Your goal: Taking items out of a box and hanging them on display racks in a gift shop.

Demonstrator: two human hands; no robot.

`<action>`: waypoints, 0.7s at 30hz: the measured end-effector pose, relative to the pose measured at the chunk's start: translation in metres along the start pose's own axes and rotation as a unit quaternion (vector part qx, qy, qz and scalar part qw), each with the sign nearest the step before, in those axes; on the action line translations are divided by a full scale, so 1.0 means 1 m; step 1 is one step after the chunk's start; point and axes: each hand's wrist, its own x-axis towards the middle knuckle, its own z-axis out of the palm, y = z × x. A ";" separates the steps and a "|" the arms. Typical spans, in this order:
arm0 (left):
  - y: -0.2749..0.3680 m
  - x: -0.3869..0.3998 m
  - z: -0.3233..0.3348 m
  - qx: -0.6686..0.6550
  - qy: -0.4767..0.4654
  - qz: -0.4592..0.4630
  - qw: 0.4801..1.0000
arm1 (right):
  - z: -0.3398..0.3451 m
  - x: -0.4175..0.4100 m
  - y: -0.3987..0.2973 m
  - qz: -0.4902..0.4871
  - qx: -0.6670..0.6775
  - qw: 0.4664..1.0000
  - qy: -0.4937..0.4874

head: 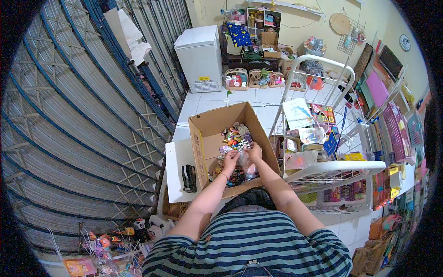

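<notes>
Before me stands an open cardboard box [221, 117] with small colourful figures or trinkets [233, 136] heaped inside. Both hands reach into it. My right hand [255, 152] has its fingers on a clear plastic bag [245, 161], beside a black-and-white spotted item [243, 144]. My left hand [231, 162] is at the bag's left side, fingers bent and close together; whether it grips the plastic is too small to tell. More small items lie below the hands, partly hidden by my forearms.
A white wire rack cart [323, 166] full of books and packets stands close on the right. Left of the box, a black tape dispenser or similar object [189, 178] rests on a white board [176, 173]. A white chest freezer [199, 59] is farther back; a folding metal gate [104, 104] fills the left.
</notes>
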 end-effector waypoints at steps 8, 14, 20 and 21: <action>-0.007 0.000 0.003 -0.115 -0.120 -0.093 0.982 | 0.000 0.003 0.002 -0.020 0.032 0.998 0.054; -0.018 0.004 -0.001 -0.131 -0.133 -0.166 0.968 | -0.002 0.001 -0.001 -0.041 0.057 0.996 0.058; -0.019 0.005 -0.004 -0.204 -0.104 -0.182 0.956 | 0.002 0.004 0.006 -0.061 0.026 0.996 0.064; -0.018 0.005 -0.005 -0.212 -0.096 -0.177 0.956 | 0.002 0.003 0.005 -0.058 0.026 0.996 0.066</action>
